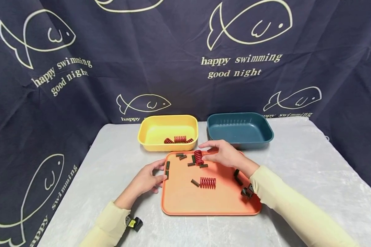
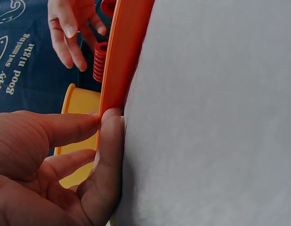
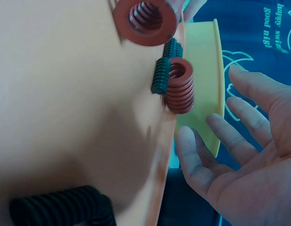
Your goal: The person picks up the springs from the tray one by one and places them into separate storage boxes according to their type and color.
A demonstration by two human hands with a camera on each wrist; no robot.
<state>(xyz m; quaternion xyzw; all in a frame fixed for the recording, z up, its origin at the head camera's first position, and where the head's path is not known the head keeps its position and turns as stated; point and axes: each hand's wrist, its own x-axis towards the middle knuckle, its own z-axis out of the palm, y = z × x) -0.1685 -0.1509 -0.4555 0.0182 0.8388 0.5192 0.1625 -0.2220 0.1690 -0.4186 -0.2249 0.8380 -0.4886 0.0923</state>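
An orange tray [image 1: 210, 204] lies on the table with coil springs on it. My left hand [image 1: 146, 177] grips its left rim, thumb above and fingers at the underside in the left wrist view [image 2: 65, 160]. My right hand [image 1: 221, 152] is beside a red spring [image 1: 198, 157] near the tray's far edge. Its fingers are spread and apart from that spring [image 3: 179, 96] in the right wrist view. Another red spring [image 1: 208, 183] lies mid-tray by a small dark green spring [image 1: 195, 183]. Several more small green springs [image 1: 191, 164] lie toward the far and left edges.
Behind the tray, a yellow bin [image 1: 168, 146] holds several red springs [image 1: 180, 139]. A dark blue bin [image 1: 239, 132] stands to its right. Black springs [image 1: 237, 177] lie on the tray's right side, under my right forearm. A dark blue fish-print curtain [image 1: 185, 75] hangs behind.
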